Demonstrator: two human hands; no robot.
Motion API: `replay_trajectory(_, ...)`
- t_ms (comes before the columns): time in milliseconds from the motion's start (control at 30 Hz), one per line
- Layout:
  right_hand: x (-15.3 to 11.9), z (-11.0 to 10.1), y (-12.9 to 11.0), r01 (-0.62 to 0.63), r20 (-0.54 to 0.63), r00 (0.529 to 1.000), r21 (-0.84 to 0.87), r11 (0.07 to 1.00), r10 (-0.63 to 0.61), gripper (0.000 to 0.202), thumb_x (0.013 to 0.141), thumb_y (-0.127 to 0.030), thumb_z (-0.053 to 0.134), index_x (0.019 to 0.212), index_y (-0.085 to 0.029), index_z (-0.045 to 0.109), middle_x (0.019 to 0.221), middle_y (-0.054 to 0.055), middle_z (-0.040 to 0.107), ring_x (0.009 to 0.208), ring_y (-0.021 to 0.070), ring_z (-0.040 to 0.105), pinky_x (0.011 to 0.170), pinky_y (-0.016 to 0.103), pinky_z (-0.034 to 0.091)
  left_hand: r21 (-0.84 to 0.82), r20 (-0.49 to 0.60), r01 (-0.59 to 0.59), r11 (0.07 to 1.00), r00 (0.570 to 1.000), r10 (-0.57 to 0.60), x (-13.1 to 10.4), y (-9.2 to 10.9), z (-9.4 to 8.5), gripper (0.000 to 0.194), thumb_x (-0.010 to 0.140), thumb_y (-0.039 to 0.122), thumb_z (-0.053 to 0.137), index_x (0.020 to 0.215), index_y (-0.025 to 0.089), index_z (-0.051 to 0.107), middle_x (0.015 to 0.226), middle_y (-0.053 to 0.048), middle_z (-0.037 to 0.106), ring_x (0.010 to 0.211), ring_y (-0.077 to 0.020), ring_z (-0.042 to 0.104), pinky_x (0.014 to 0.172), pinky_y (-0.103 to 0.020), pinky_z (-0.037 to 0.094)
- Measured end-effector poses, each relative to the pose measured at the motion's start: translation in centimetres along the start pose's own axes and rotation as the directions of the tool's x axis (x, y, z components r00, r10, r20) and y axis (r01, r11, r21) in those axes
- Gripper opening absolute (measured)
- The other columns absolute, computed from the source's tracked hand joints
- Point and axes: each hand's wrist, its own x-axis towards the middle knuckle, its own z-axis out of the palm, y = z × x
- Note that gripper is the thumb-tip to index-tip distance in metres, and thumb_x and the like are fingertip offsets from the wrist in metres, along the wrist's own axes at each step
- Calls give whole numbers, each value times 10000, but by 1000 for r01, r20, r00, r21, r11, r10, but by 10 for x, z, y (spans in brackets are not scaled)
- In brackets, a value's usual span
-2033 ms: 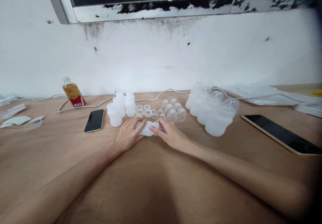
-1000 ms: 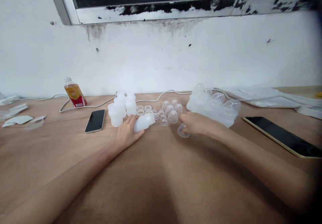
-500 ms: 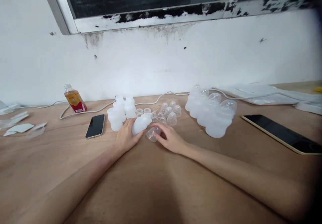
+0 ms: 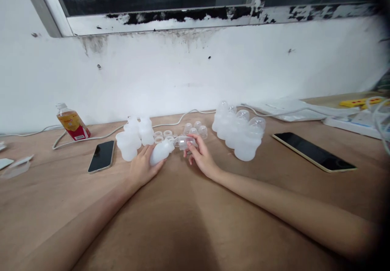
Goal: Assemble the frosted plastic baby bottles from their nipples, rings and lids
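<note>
My left hand (image 4: 145,167) is wrapped round a frosted white bottle (image 4: 160,152), which is tilted with its neck to the right. A clear dome cap (image 4: 186,142) is pinched in my right hand (image 4: 202,157), its open end toward the bottle's neck. Just behind are white rings (image 4: 167,133) and several more clear caps (image 4: 197,125). White bottles without caps (image 4: 128,145) stand left of my left hand. To the right stands a group of white bottles with clear caps (image 4: 245,145).
On the wooden table (image 4: 170,222) a phone (image 4: 102,156) and a drink bottle (image 4: 73,122) are at left. A larger phone (image 4: 313,151), plastic bags (image 4: 289,109) and a power strip (image 4: 353,128) are at right. A white cable (image 4: 183,118) runs along the back.
My right hand has raised the clear cap and turned it sideways, up to the neck of the bottle in my left hand. The whole view has shifted to the right.
</note>
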Motion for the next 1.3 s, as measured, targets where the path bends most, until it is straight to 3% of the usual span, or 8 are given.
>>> replay_trajectory(333,1,0,0,10,-35,999,38,999,-8,336,776,-419,427,1034,-215,360,695,-18,455,558,97,508,336,164,353,20,18,-33,999,999,33,0,3,-4,413,740,386,484,1107,209,410,1000,-57,541,889,-215,551,681,-300,457)
replay_trajectory(567,-3,0,-1,34,208,978,-91,995,-15,322,803,-371,408,1080,-217,354,596,-48,500,411,63,434,385,196,384,48,45,-136,990,990,134,-2,5,-7,430,740,360,478,1131,208,385,1018,-53,535,893,-211,545,702,-299,458)
replay_trajectory(767,-2,-1,-4,-38,254,967,13,999,34,375,745,-320,508,1082,-208,386,596,-29,545,525,114,536,419,224,433,55,72,-178,983,982,174,-3,0,-8,431,732,323,486,1133,198,384,1053,-66,514,935,-220,524,733,-309,454)
replay_trajectory(1000,0,-2,-4,-45,218,975,3,999,44,392,725,-306,538,1084,-181,446,591,-14,596,513,118,543,526,277,454,-28,124,-206,978,970,208,1,-1,-13,452,737,343,476,1153,199,377,1058,-85,515,913,-219,540,726,-316,454)
replay_trajectory(1133,-2,-2,-8,-37,236,971,-42,998,46,385,715,-288,543,1079,-192,464,547,-37,562,501,112,520,536,268,438,-99,195,-185,978,960,202,5,-1,-17,472,704,406,516,1122,205,430,1045,-75,547,894,-229,553,734,-331,446)
replay_trajectory(1300,-2,-3,-8,-35,281,959,-30,999,42,380,717,-286,538,1077,-193,454,537,-44,534,490,105,492,529,263,421,-208,318,-58,976,940,124,10,2,-25,476,666,483,531,1050,203,515,920,-49,611,806,-226,575,664,-311,445)
